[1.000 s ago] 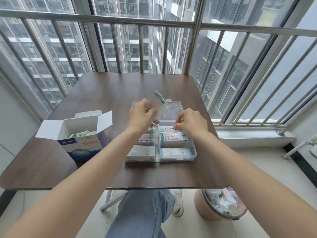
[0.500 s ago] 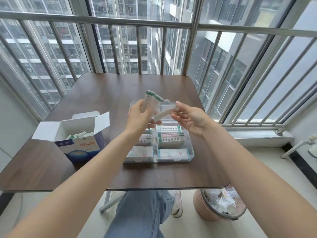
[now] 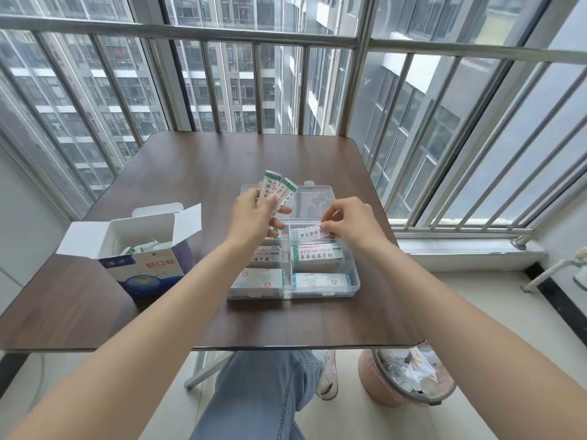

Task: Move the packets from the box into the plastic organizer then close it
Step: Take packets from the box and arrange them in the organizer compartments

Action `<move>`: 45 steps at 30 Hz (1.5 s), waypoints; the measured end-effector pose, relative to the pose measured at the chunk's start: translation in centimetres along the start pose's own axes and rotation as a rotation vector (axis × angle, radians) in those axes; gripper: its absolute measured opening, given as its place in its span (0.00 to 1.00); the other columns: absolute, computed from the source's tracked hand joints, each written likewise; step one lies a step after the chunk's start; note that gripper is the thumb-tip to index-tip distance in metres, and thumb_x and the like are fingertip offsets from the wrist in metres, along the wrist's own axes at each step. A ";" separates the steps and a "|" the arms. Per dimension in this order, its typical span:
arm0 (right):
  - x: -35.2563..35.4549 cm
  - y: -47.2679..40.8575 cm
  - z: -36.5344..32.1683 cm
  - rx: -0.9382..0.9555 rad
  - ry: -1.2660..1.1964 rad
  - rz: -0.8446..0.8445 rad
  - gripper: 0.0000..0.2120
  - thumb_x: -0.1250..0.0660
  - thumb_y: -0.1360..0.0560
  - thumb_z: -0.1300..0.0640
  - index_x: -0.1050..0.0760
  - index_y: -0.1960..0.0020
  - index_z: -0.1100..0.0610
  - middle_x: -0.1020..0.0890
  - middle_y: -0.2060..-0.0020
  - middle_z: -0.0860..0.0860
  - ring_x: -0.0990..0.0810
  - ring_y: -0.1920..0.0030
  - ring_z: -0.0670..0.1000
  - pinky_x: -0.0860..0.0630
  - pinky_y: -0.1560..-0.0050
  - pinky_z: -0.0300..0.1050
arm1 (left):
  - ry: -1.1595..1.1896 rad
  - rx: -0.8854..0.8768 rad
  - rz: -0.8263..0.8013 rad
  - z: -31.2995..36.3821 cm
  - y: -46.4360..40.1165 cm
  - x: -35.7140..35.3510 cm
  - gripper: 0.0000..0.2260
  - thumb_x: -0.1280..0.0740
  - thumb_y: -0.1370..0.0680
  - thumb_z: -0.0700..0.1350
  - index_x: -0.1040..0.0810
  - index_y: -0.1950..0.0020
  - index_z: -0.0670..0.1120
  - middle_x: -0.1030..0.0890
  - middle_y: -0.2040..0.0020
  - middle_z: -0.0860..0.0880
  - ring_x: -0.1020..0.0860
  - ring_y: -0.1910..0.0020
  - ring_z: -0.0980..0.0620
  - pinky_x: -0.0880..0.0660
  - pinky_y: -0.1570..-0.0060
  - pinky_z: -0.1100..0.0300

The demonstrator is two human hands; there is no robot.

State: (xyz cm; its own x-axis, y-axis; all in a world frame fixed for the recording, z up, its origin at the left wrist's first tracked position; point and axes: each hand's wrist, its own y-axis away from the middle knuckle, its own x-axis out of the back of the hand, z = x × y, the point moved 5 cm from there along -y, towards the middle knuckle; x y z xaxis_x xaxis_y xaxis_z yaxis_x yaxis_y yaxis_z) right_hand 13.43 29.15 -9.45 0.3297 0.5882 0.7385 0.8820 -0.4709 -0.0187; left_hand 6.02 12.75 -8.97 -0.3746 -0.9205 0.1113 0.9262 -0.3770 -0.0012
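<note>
Packets: right hand (image 3: 351, 221) pinches one white paper packet (image 3: 305, 234) over the clear plastic organizer's (image 3: 355, 282) back-right cell; left hand (image 3: 254, 214) grips a fanned few (image 3: 278, 193). Risk: loose fan slips onto bench (image 3: 190, 173).

Left hand (image 3: 254, 214): grips two white green-tipped paper packets (image 3: 278, 193), above clear plastic organizer (image 3: 355, 281)
Right hand (image 3: 349, 220): pinches one white packet (image 3: 306, 234) over organizer's 12 o'clock compartment
Open white-and-blue cardboard box (image 3: 149, 268): 9 o'clock on brown wooden surface (image 3: 197, 163)

Bare table (image 3: 222, 160) lies beyond the plastic organizer (image 3: 355, 282) and along the near edge. The open box (image 3: 149, 268) blocks the left side; the railing (image 3: 286, 36) bounds the far edge.
</note>
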 end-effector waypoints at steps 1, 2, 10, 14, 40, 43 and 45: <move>-0.2 0.0 -0.1 0.024 0.051 0.002 0.02 0.28 0.30 0.62 0.20 0.59 0.58 0.18 0.62 0.53 0.20 0.60 0.50 0.26 0.57 0.40 | 0.004 0.006 0.001 0.0 0.0 0.0 0.07 0.42 0.18 0.41 0.28 0.43 0.41 0.18 0.59 0.48 0.26 0.78 0.60 0.30 0.78 0.67; -0.4 0.0 -0.3 0.043 0.091 -0.001 0.02 0.28 0.30 0.62 0.20 0.59 0.58 0.20 0.62 0.51 0.22 0.59 0.49 0.29 0.58 0.39 | 0.003 0.011 -0.004 0.0 0.1 0.0 0.07 0.42 0.18 0.42 0.28 0.43 0.41 0.18 0.59 0.48 0.26 0.78 0.60 0.29 0.78 0.67; -1.1 -0.2 -0.9 0.131 0.248 -0.050 0.04 0.27 0.31 0.63 0.21 0.61 0.56 0.24 0.62 0.48 0.25 0.58 0.49 0.27 0.56 0.43 | -0.187 -0.003 -0.156 0.4 0.4 -1.0 0.11 0.44 0.17 0.45 0.23 0.48 0.44 0.21 0.61 0.51 0.26 0.74 0.58 0.28 0.76 0.67; -1.1 -0.3 -0.8 0.138 0.278 -0.084 0.05 0.27 0.30 0.62 0.21 0.62 0.55 0.23 0.63 0.48 0.22 0.57 0.51 0.24 0.53 0.48 | -0.258 -0.033 -0.161 0.6 0.4 -1.1 0.10 0.43 0.18 0.44 0.23 0.49 0.44 0.23 0.63 0.50 0.26 0.72 0.56 0.28 0.75 0.66; 0.1 0.4 0.6 -0.042 0.191 0.020 0.04 0.27 0.30 0.57 0.20 0.57 0.56 0.19 0.56 0.53 0.21 0.52 0.55 0.23 0.51 0.49 | -1.239 -0.334 -0.251 0.0 -1.4 -4.9 0.10 0.35 0.23 0.40 0.18 0.45 0.50 0.21 0.45 0.47 0.22 0.47 0.44 0.30 0.58 0.57; 0.0 0.3 0.2 -0.041 0.290 -0.008 0.06 0.27 0.29 0.55 0.20 0.53 0.56 0.18 0.53 0.53 0.21 0.49 0.56 0.27 0.54 0.45 | -1.312 -0.334 -0.261 0.2 -1.3 -5.1 0.10 0.35 0.23 0.40 0.18 0.45 0.47 0.24 0.45 0.45 0.23 0.48 0.41 0.31 0.59 0.56; 0.0 0.3 -0.3 -0.034 0.360 -0.016 0.08 0.28 0.28 0.55 0.19 0.50 0.55 0.17 0.52 0.54 0.21 0.48 0.56 0.30 0.56 0.43 | -1.349 -0.301 -0.268 0.1 -1.3 -5.1 0.09 0.35 0.23 0.39 0.19 0.44 0.45 0.25 0.44 0.44 0.23 0.49 0.40 0.31 0.59 0.55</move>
State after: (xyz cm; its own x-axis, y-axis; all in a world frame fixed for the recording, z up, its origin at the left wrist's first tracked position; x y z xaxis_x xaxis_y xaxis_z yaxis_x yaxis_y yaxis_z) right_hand 13.60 28.87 -9.25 0.1706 0.3289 0.9288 0.8724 -0.4886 0.0127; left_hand 6.71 18.00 -9.40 -0.0474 -0.0780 0.9958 0.7254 -0.6880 -0.0193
